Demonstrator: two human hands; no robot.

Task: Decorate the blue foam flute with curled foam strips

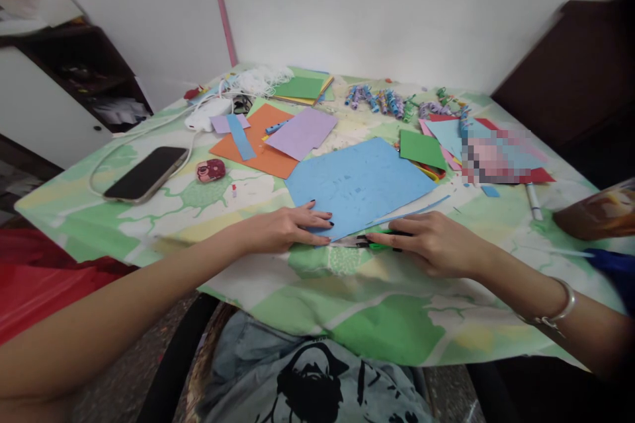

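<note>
A large sheet of blue paper [362, 175] lies flat on the table in front of me. My left hand [297, 226] rests on its near left corner, fingers spread and pressing down. My right hand [426, 241] is closed on a green and black craft knife [380, 246], held low by the sheet's near edge, its tip pointing left toward my left hand. A thin blue strip [421, 210] lies along that edge, partly separated from the sheet. My right fingers hide part of the knife and the strip.
Orange paper [241, 145] and purple paper [303, 132] lie behind left, near a phone [146, 174] and a red case [211, 170]. Several curled paper rolls [391, 104] line the back. Right are green paper [421, 149], a marker [534, 201] and a brown drink cup [595, 211].
</note>
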